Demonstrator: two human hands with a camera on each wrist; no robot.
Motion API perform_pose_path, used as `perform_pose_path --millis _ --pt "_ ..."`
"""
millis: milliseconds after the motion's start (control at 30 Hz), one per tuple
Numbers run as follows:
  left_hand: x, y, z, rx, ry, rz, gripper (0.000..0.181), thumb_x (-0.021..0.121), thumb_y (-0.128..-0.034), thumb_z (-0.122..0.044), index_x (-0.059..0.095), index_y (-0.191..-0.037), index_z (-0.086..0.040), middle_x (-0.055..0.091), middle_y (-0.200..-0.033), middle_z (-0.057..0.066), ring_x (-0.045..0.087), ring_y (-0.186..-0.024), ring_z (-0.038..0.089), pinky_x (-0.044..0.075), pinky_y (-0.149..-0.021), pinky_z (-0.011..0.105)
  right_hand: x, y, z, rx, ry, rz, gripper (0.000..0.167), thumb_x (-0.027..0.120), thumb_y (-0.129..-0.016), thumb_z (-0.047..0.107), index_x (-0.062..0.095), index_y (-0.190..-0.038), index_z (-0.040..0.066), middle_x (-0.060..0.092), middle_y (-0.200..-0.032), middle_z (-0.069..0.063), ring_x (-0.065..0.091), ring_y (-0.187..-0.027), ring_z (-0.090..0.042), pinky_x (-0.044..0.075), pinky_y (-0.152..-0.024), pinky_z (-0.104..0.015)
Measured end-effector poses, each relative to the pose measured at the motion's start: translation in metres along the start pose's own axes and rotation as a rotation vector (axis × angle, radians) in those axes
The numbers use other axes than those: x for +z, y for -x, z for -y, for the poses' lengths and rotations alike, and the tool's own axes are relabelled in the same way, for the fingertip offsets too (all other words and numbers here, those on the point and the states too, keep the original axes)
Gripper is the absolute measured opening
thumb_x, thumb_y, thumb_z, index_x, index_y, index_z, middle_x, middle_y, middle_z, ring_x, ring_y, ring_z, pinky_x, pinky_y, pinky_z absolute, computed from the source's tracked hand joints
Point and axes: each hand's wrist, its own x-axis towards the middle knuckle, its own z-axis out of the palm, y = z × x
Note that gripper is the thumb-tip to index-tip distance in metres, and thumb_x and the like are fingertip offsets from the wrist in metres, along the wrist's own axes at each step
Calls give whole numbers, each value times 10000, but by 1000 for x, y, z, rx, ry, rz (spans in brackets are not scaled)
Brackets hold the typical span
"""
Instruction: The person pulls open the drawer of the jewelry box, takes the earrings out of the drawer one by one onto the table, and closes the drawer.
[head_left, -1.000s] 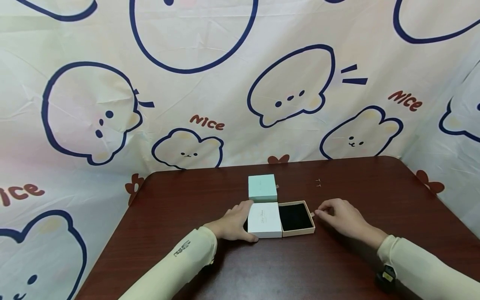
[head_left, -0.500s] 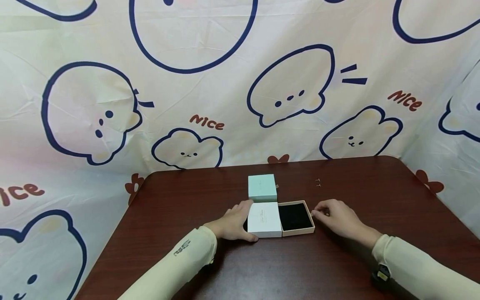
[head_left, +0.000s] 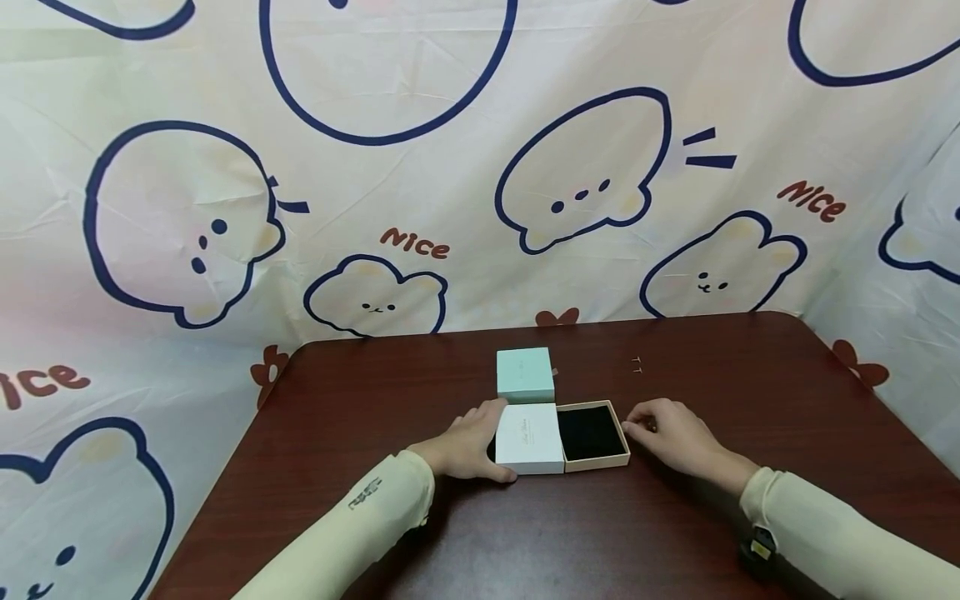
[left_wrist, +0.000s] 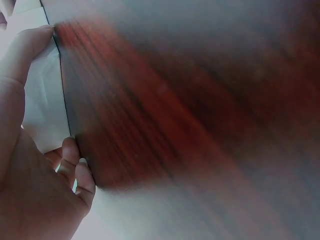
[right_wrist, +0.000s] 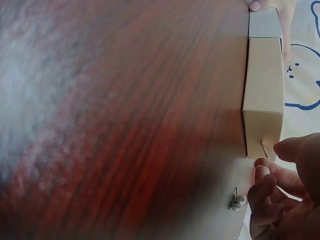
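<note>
A white box sleeve (head_left: 527, 437) lies on the table, its tray (head_left: 622, 460) with a black lining slid out to the right. My left hand (head_left: 471, 442) grips the sleeve's left end, thumb along the near side and fingers at the far side. Beside the tray's right end is my right hand (head_left: 682, 433). In the right wrist view, its thumb and forefinger stand on either side of a small ribbon pull tab (right_wrist: 263, 148) with a gap showing. Whether they pinch the tab I cannot tell. The other fingers are curled.
Behind the white sleeve sits a mint-green box (head_left: 523, 373), a small tab at its right side. Two tiny pin-like items (head_left: 637, 365) lie farther right. Up close, small pearl-like beads (right_wrist: 237, 203) show there. A patterned cloth (head_left: 465, 192) hangs behind the brown table (head_left: 390, 383).
My right hand has moved slightly left to the tray's end, and its fingers now cover the pull tab in the head view. The left hand, sleeve and tray look unmoved.
</note>
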Motion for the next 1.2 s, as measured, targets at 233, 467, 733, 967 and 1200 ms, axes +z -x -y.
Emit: perform_pose_path --millis 233,467,733,967,1200 --pt "-1 0 -1 -2 7 6 1137 808 -800 -504 134 -1613 -81 237 -1655 116 273 -1512 315 263 -1189 557 1 1 1 4 -8 5 109 679 -953 196 768 -903 158 669 -780 90 514 -671 -45 427 -618 -249" --pt "0 1 -1 -4 7 3 1137 809 -800 -498 134 -1613 -79 235 -1657 117 275 -1512 316 264 -1191 552 4 0 0 -10 -12 -3 107 678 -949 171 771 -897 158 672 -773 98 505 -654 -26 422 -610 -238" --pt "0 0 -1 0 -8 -6 1140 809 -797 -502 136 -1612 -76 235 -1659 119 281 -1509 320 271 -1189 553 7 -1 0 -25 -15 -12 107 674 -943 123 772 -901 139 730 -853 56 581 -749 -55 475 -677 -284" --pt "-1 1 -1 3 -5 -4 1133 810 -801 -491 139 -1610 -68 239 -1656 127 284 -1507 327 275 -1184 555 10 -2 -1 -31 -42 -14 125 661 -943 96 767 -886 129 745 -876 31 614 -794 -81 497 -715 -309" --pt "-1 1 -1 4 -1 -6 1127 811 -804 -482 141 -1610 -67 244 -1654 128 287 -1504 329 275 -1184 552 12 -3 -2 -14 -88 3 133 655 -944 77 769 -882 107 727 -838 38 579 -753 -43 480 -692 -263"
